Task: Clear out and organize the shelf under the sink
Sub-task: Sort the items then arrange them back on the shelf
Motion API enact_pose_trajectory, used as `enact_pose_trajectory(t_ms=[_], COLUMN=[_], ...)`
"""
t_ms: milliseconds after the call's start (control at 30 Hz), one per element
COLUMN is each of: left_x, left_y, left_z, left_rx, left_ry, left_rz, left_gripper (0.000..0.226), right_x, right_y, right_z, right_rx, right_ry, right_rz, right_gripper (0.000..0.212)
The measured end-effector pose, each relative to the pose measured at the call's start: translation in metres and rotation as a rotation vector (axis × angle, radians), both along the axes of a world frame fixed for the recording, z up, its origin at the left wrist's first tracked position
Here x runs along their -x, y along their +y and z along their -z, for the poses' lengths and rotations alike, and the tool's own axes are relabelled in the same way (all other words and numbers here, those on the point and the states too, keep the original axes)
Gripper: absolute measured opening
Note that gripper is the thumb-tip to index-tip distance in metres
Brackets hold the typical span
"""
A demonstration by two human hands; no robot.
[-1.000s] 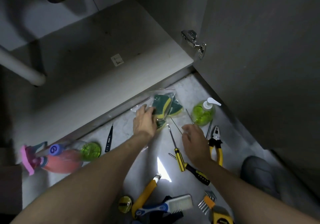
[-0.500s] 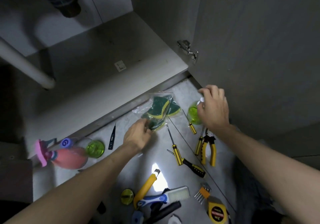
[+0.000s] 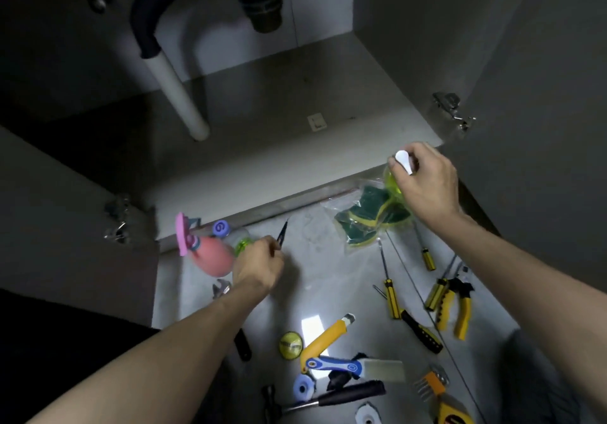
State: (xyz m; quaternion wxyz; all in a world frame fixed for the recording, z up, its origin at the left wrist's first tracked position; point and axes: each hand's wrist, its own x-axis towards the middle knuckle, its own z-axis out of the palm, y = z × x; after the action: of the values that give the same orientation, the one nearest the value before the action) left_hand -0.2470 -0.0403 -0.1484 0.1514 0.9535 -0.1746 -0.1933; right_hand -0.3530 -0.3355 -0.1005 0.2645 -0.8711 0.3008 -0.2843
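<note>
The shelf under the sink [image 3: 262, 160] is bare except for a small white tag [image 3: 317, 122]. My right hand [image 3: 427, 183] grips a green soap pump bottle [image 3: 392, 182] by its white pump and holds it above the floor, just in front of the shelf's right end. A clear bag of green and yellow sponges [image 3: 368, 223] lies on the floor below it. My left hand [image 3: 259, 266] is curled at the floor's left side. It touches a thin black tool [image 3: 282, 234] and sits beside a pink spray bottle [image 3: 210, 256]. Whether it holds anything is unclear.
Screwdrivers [image 3: 389, 289], yellow pliers [image 3: 460, 305], a yellow utility knife [image 3: 323, 338], a brush [image 3: 358, 366], a hammer [image 3: 331, 397] and a tape measure [image 3: 455, 413] litter the floor. A white drain pipe [image 3: 179, 95] descends onto the shelf at the left. Open cabinet doors stand on both sides.
My right hand has lifted the green soap bottle off the floor and up toward the shelf. My left hand left the sponge bag and moved left to the black tool.
</note>
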Motion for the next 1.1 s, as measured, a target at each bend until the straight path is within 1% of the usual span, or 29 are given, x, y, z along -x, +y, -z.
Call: enact_pose_trajectory(t_ms=[67, 133, 233, 300, 367, 400, 433, 500, 567, 633, 667, 733, 800, 833, 867, 967, 1033, 1100], left_x=[0.005, 0.000, -0.021, -0.041, -0.059, -0.065, -0.070, -0.073, -0.071, -0.066, -0.064, -0.061, -0.056, -0.053, -0.050, -0.041, -0.036, -0.033], left_y=[0.012, 0.017, 0.024, 0.034, 0.045, 0.050, 0.054, 0.061, 0.066, 0.070, 0.070, 0.064, 0.052, 0.044, 0.035, 0.010, -0.004, -0.014], left_z=[-0.011, -0.024, -0.047, -0.056, -0.058, -0.056, -0.054, -0.045, -0.034, -0.027, -0.025, -0.024, -0.025, -0.025, -0.025, -0.019, -0.009, 0.005], left_rx=[0.136, 0.235, 0.226, 0.158, 0.071, 0.042, 0.026, 0.011, 0.026, 0.078, 0.111, 0.209, 0.299, 0.333, 0.362, 0.409, 0.376, 0.276], left_ry=[-0.148, -0.251, -0.378, -0.442, -0.420, -0.363, -0.284, -0.160, -0.157, -0.241, -0.311, -0.433, -0.454, -0.435, -0.399, -0.246, -0.158, -0.063], left_rz=[-0.084, -0.107, -0.029, 0.000, -0.010, -0.018, -0.025, -0.026, -0.036, -0.040, -0.006, 0.128, 0.278, 0.330, 0.358, 0.322, 0.285, 0.249], left_gripper=[0.016, 0.015, 0.009, 0.013, 0.024, 0.030, 0.034, 0.035, 0.034, 0.043, 0.046, 0.045, 0.042, 0.040, 0.039, 0.032, 0.030, 0.031], right_x=[-0.022, -0.040, -0.059, -0.070, -0.080, -0.083, -0.085, -0.085, -0.082, -0.078, -0.075, -0.067, -0.056, -0.051, -0.046, -0.037, -0.031, -0.024], right_y=[0.021, 0.042, 0.075, 0.094, 0.110, 0.117, 0.122, 0.128, 0.130, 0.129, 0.128, 0.128, 0.130, 0.131, 0.132, 0.133, 0.130, 0.126], right_z=[0.003, 0.010, 0.016, 0.019, 0.021, 0.023, 0.025, 0.030, 0.033, 0.035, 0.036, 0.037, 0.040, 0.042, 0.043, 0.045, 0.046, 0.047], right_rx=[-0.003, 0.008, -0.014, -0.022, 0.001, 0.038, 0.090, 0.200, 0.250, 0.240, 0.225, 0.166, 0.073, 0.029, -0.005, -0.067, -0.083, -0.097], right_ry=[0.010, 0.100, 0.278, 0.394, 0.524, 0.591, 0.653, 0.743, 0.796, 0.809, 0.791, 0.730, 0.661, 0.631, 0.605, 0.521, 0.462, 0.439], right_rz=[-0.061, -0.158, -0.359, -0.481, -0.594, -0.654, -0.711, -0.800, -0.840, -0.848, -0.843, -0.805, -0.726, -0.673, -0.618, -0.511, -0.496, -0.494], right_gripper=[0.025, 0.025, 0.017, 0.010, 0.004, 0.004, 0.006, 0.013, 0.019, 0.019, 0.018, 0.020, 0.032, 0.036, 0.037, 0.023, 0.021, 0.031])
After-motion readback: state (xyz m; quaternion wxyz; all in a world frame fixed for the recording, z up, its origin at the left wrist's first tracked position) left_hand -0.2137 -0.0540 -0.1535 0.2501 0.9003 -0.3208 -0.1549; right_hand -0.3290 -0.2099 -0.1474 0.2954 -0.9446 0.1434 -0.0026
